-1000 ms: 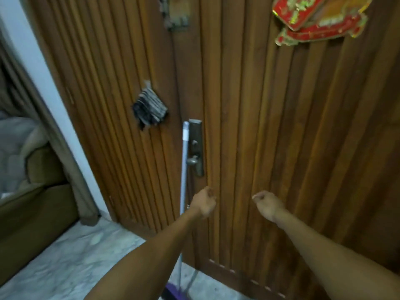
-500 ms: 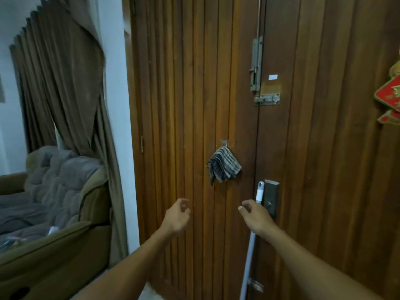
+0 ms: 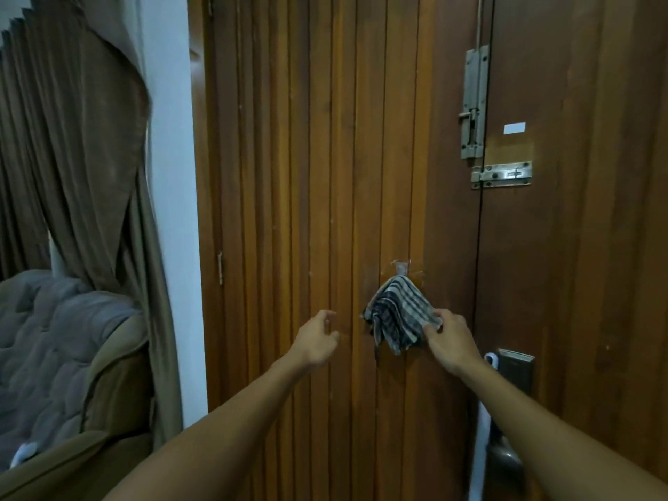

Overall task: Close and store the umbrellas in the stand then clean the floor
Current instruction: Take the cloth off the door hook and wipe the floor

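A striped grey-and-white cloth (image 3: 395, 312) hangs from a small hook (image 3: 400, 268) on the wooden door (image 3: 289, 175). My right hand (image 3: 446, 336) pinches the cloth's lower right corner. My left hand (image 3: 318, 338) hovers to the left of the cloth with fingers loosely curled, holding nothing. A white mop or broom handle (image 3: 480, 439) leans against the door by the lock plate (image 3: 515, 368), just below my right forearm. No umbrella or stand is in view.
Metal bolts (image 3: 475, 103) and a latch (image 3: 501, 174) sit high on the door. Brown curtains (image 3: 72, 157) hang at the left beside a white wall strip (image 3: 170, 175). A brown sofa with a grey cover (image 3: 54, 356) stands at the lower left.
The view has swung up and left along the door. My right hand rose from near the white handle to the striped cloth and took hold of its corner. My left hand lifted slightly.
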